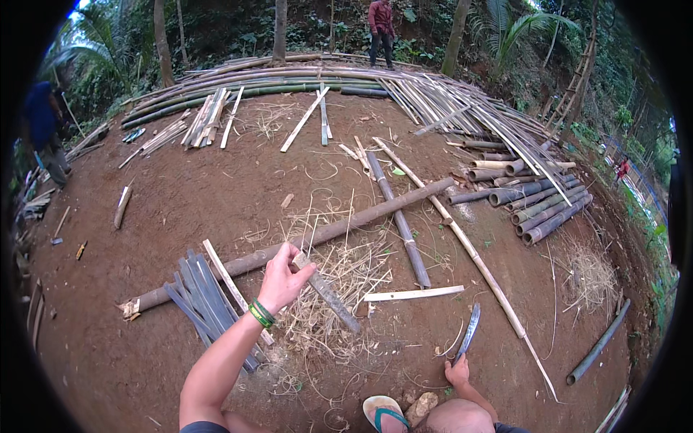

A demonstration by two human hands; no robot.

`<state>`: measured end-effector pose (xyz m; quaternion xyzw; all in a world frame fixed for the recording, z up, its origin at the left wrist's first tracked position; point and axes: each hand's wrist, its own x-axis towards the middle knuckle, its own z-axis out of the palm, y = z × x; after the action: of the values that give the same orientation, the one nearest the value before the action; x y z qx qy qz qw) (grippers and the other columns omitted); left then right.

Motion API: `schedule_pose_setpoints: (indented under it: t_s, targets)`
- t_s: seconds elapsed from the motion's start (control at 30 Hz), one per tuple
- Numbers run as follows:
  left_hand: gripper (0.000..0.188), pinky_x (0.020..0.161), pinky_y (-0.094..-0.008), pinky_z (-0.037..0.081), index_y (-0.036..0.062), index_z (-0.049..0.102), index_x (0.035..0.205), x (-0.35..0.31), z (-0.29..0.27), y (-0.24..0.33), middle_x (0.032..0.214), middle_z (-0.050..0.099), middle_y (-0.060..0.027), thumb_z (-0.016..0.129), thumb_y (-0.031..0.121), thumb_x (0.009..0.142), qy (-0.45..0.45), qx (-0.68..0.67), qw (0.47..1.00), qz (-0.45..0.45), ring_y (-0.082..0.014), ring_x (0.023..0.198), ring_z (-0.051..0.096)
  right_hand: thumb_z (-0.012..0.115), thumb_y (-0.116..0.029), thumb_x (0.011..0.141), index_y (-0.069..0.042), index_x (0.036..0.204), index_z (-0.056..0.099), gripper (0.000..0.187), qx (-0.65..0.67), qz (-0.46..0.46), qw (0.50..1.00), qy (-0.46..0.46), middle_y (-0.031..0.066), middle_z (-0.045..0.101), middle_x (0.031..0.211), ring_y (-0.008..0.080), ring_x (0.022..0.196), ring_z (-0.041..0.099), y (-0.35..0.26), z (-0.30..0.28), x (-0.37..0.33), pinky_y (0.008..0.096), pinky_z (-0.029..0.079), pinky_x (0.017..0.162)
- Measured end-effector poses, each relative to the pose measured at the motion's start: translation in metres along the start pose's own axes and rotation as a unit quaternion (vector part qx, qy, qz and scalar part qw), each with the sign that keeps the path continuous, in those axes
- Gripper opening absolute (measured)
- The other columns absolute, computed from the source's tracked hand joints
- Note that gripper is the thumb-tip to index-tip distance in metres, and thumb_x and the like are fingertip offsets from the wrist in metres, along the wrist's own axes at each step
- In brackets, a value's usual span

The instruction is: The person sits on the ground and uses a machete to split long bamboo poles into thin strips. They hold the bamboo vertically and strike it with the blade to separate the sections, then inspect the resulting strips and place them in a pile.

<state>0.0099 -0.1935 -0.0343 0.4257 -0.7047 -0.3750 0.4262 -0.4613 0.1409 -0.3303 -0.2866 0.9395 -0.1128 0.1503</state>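
Bamboo piece point(326, 291) gripped at its top by left hand point(283, 278); right hand point(457, 372) grips machete point(469, 330), handle hidden.

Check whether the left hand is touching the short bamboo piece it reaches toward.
Touching. The head view shows the left hand with its fingers wrapped around the upper end of the short bamboo piece, whose lower end angles down to the shavings on the ground.

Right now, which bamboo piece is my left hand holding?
The short dark split piece, gripped at its upper end by the left hand; other poles lie untouched.
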Motion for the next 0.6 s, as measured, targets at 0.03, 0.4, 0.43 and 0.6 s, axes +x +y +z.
schedule_pose_setpoints:
  t_s: [0.03, 0.4, 0.43, 0.6]
  targets:
    - [0.032, 0.054, -0.0261, 0.053, 0.0036, 0.045, 0.097, -0.001, -0.005, 0.0, 0.084, 0.061, -0.0046, 0.075, 0.011, 0.089, -0.016, 0.016, 1.0, 0.004, -0.0091, 0.066, 0.063, 0.072, -0.035, 0.085, 0.003, 0.15, 0.027, 0.088, 0.01, 0.01, 1.0, 0.004, 0.028, 0.045, 0.141, 0.0442, 0.129, 0.049, -0.005, 0.005, -0.007, 0.0484, 0.041, 0.11]
    - [0.029, 0.065, -0.0263, 0.06, 0.0029, 0.049, 0.097, -0.005, -0.055, 0.068, 0.093, 0.064, -0.004, 0.076, 0.004, 0.087, -0.05, -0.003, 0.999, -0.02, -0.0092, 0.078, 0.066, 0.07, -0.021, 0.085, 0.002, 0.136, 0.043, 0.062, -0.023, 0.078, 0.981, 0.178, 0.0218, 0.05, 0.126, 0.0397, 0.122, 0.051, -0.022, 0.033, 0.042, 0.0509, 0.043, 0.102]
    - [0.029, 0.065, -0.0265, 0.06, 0.0027, 0.049, 0.098, -0.01, -0.06, 0.076, 0.094, 0.064, -0.0041, 0.076, 0.003, 0.087, -0.049, -0.004, 0.998, -0.038, -0.0091, 0.079, 0.066, 0.07, -0.021, 0.085, 0.001, 0.138, 0.041, 0.065, -0.012, 0.097, 0.982, 0.163, 0.022, 0.05, 0.127, 0.0395, 0.122, 0.051, -0.031, 0.036, 0.043, 0.0505, 0.043, 0.102]
    - [0.03, 0.06, -0.0236, 0.052, 0.0032, 0.05, 0.094, -0.011, -0.059, 0.071, 0.088, 0.06, 0.0001, 0.079, 0.006, 0.085, -0.046, 0.047, 0.998, -0.004, -0.0049, 0.073, 0.057, 0.074, -0.026, 0.084, 0.0, 0.147, 0.034, 0.08, -0.03, 0.143, 0.977, 0.153, 0.0223, 0.044, 0.136, 0.0378, 0.125, 0.049, -0.034, 0.02, 0.038, 0.0486, 0.044, 0.103]
